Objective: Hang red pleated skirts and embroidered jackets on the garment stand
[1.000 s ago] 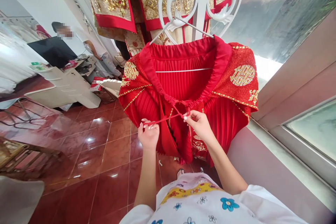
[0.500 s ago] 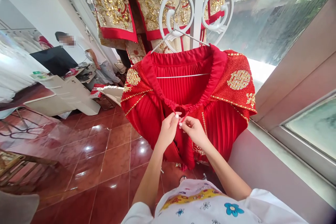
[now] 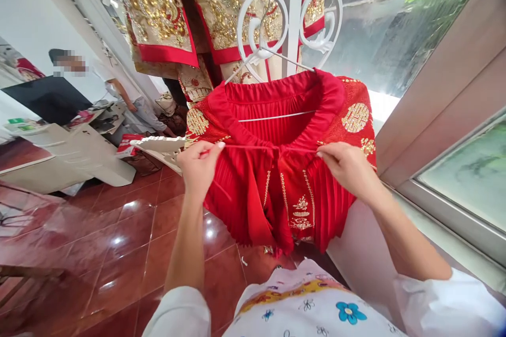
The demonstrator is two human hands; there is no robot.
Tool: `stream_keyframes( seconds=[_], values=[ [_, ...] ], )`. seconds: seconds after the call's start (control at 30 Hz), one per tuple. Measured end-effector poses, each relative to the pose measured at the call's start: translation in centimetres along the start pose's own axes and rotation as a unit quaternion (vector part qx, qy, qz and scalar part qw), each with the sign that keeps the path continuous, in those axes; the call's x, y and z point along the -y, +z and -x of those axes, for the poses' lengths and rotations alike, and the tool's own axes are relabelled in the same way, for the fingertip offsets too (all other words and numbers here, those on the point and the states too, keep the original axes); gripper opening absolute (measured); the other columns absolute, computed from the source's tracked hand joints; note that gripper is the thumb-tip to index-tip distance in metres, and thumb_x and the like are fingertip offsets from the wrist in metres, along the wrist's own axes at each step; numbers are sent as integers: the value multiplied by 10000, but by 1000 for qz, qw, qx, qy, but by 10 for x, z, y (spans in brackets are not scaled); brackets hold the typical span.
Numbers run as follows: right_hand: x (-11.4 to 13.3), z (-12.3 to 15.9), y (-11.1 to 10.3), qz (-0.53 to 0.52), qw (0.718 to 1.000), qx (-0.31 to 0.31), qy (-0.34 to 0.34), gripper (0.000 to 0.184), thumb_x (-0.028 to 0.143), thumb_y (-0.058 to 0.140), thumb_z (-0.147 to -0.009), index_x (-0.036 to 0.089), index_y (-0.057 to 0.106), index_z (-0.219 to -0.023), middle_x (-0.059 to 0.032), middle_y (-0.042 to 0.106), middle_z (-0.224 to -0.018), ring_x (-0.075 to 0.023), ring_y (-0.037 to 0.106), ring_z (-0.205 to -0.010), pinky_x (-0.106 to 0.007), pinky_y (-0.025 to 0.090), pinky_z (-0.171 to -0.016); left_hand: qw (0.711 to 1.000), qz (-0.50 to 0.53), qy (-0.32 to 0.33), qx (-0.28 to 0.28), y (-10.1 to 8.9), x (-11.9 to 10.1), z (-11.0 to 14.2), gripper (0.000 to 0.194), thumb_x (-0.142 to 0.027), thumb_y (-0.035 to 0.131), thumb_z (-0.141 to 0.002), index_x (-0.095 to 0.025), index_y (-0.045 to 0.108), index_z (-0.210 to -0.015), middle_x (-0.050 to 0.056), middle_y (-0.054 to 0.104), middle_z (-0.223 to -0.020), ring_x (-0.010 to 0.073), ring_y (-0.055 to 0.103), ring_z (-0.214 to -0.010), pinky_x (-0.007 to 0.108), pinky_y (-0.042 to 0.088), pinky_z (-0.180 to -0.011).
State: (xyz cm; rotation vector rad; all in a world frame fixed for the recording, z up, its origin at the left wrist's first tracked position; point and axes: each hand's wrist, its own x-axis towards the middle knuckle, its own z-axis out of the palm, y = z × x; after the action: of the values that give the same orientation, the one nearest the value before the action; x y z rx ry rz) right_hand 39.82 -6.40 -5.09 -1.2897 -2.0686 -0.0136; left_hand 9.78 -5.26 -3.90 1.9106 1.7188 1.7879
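A red pleated skirt point(image 3: 237, 179) with gold embroidery hangs by its gathered waistband point(image 3: 261, 92) from a wire hanger point(image 3: 272, 51). My left hand point(image 3: 200, 168), at the skirt's left side, pinches one end of a thin red drawstring point(image 3: 253, 147). On the other side, my right hand point(image 3: 348, 168) has its fingers closed on the other end. The string runs taut and nearly level across the front of the waistband, meeting near the middle. Both hands are in front of the cloth, well apart.
A white scrollwork metal frame point(image 3: 292, 16) holds the hanger. Gold-sequinned garments point(image 3: 154, 10) hang behind. A window frame point(image 3: 443, 100) stands at right. To the left are a desk point(image 3: 75, 152), a dark monitor point(image 3: 47, 97) and a person point(image 3: 118, 89). The floor is red tile point(image 3: 130, 231).
My hands have moved from close together at the waistband's front to wide apart, drawing the string ends outward, left and right. The view has shifted slightly.
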Motion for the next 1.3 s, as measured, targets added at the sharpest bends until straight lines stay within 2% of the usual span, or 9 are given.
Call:
stream_keyframes(
  seconds=[0.07,0.27,0.43,0.6,0.67,0.8,0.9,1.17,1.3],
  values=[
    [-14,-1,2,14,999,-27,17,261,249,435,-845,161,667,-765,-92,666,-755,-201,587,-705,-300,403,-647,999,-16,-1,-28,-2,14,-7,269,-321,623,-727,-159,552,-524,-52,374,-451,77,317,-472,218,258,-494],
    [-9,-8,27,27,993,-84,75,236,248,457,-827,157,673,-797,-76,673,-758,-182,576,-670,-293,397,-633,998,-15,-7,54,21,38,4,237,-352,555,-789,-164,622,-661,1,546,-597,121,467,-561,242,359,-586],
    [15,-15,43,142,975,-86,147,206,247,469,-825,162,650,-775,-93,641,-772,-215,549,-754,-296,358,-598,988,-91,117,-36,52,19,19,217,-341,577,-792,-185,662,-917,94,603,-913,224,524,-877,359,330,-861],
    [47,-19,49,186,953,-185,149,221,289,441,-872,160,620,-861,-91,612,-852,-188,540,-765,-273,348,-580,979,-99,173,34,84,-5,33,247,-396,593,-792,-198,646,-930,95,617,-901,240,527,-859,357,325,-813],
    [55,-22,51,165,964,-168,126,227,286,419,-891,167,611,-909,-76,604,-915,-156,546,-733,-255,339,-556,976,-136,164,44,89,-12,39,272,-416,584,-797,-194,616,-950,87,618,-906,238,532,-851,346,345,-784],
    [55,-29,59,154,979,-49,122,224,250,445,-884,172,593,-1033,-79,570,-1077,-141,563,-700,-254,331,-519,968,-219,109,58,90,-16,49,213,-355,580,-808,-179,548,-923,64,609,-867,228,552,-828,328,394,-740],
    [47,-32,65,149,982,-10,119,218,225,437,-886,163,619,-987,-94,545,-1129,-149,574,-715,-265,358,-537,968,-218,75,96,93,-13,56,182,-322,560,-824,-184,514,-932,53,610,-866,208,582,-800,300,423,-683],
    [39,-30,54,44,996,-16,76,162,129,462,-857,159,616,-816,-61,599,-879,-154,578,-747,-247,400,-620,990,2,11,142,98,-12,61,58,-147,440,-847,-202,459,-855,16,563,-792,130,561,-700,238,428,-647],
    [39,-28,39,33,999,19,14,185,102,430,-864,147,602,-810,-78,601,-848,-159,565,-738,-256,396,-639,985,91,-18,142,89,-18,54,75,-165,531,-782,-199,467,-797,-38,489,-652,92,483,-588,207,390,-595]
  ],
)
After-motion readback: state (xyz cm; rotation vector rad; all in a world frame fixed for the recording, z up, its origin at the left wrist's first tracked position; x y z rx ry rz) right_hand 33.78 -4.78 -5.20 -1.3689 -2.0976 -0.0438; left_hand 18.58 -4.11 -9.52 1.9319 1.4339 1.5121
